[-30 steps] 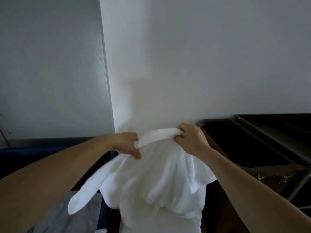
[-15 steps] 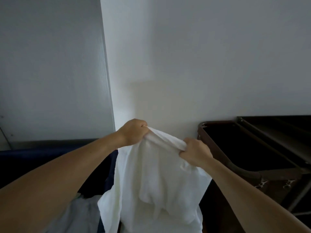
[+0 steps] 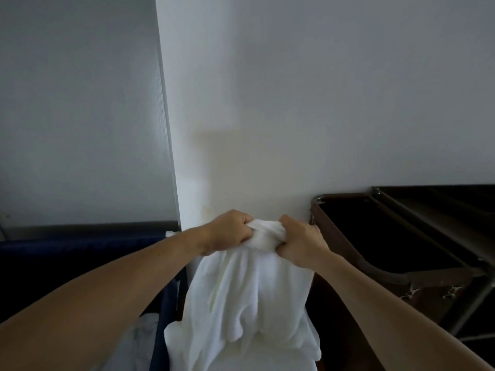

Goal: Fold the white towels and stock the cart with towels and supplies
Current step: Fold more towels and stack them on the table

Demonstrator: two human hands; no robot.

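both forearms reach forward, left grip [image 3: 230, 232] and right grip [image 3: 301, 241] clenched, fingers curled, close together.

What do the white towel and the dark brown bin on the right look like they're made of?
White towel: soft, matte cloth, likely terry; it bunches and hangs in loose folds where the left hand and right hand grip it. Dark brown bin: probably vinyl or coated fabric, slightly glossy; its rim sags, next to a grey, metal-looking frame.
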